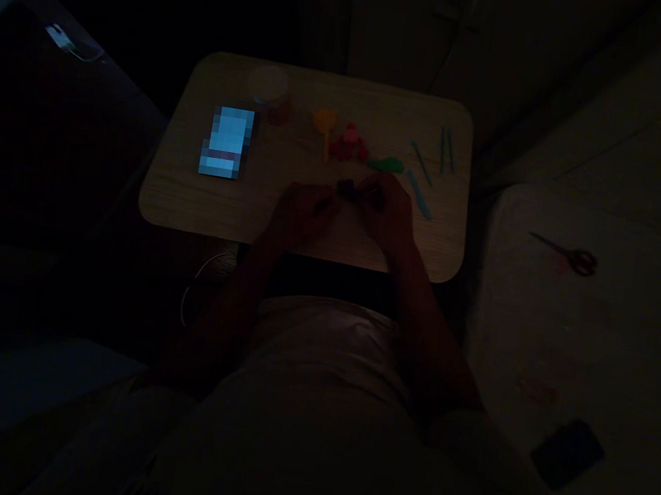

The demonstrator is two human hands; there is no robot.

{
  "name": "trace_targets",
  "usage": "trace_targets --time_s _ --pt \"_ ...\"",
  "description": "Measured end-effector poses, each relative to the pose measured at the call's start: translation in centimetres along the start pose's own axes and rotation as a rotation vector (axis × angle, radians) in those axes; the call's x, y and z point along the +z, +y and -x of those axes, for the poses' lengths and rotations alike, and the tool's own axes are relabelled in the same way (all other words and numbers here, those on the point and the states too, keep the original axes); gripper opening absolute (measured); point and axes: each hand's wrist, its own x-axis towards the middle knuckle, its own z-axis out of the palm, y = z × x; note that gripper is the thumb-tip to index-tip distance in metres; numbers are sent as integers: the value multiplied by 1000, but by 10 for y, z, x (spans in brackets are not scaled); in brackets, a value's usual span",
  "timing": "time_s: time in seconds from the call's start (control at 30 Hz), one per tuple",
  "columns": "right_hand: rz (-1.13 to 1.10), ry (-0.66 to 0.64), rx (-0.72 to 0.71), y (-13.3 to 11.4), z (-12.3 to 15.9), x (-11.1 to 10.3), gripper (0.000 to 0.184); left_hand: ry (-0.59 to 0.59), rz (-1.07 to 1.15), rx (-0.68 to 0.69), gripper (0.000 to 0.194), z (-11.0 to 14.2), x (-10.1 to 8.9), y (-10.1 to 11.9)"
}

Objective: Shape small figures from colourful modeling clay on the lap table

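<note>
- The left hand (303,214) is low and in front of the body, with its fingers pointing to the right and bent inward.
- The right hand (387,210) is just beside it, and its fingers are curled toward the left hand in a holding shape.
- Between the two hands there is a narrow gap.
- The left forearm (235,295) and the right forearm (428,322) reach forward from both sides of the torso (317,413) and come together toward the hands.
- The darkness makes the exact position of each finger difficult to tell.
</note>
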Motion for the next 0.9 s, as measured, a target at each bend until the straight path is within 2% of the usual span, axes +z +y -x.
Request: trace_targets --time_s 0.13,0.33,0.47,0.63,0.9 --pt "-15 12 -32 0 0 0 9 3 -3 -6 27 0 0 1" --pt "-29 2 -20 -2 0 -1 20 50 39 7 23 1 1 0" --pt "-23 3 -39 -1 0 -1 23 77 27 -11 32 2 1 -2" --pt "-22 -6 -22 2 0 0 25 38 51 58 26 0 1 -2" --pt "-8 0 -31 0 0 0 24 30 30 31 29 0 1 0"
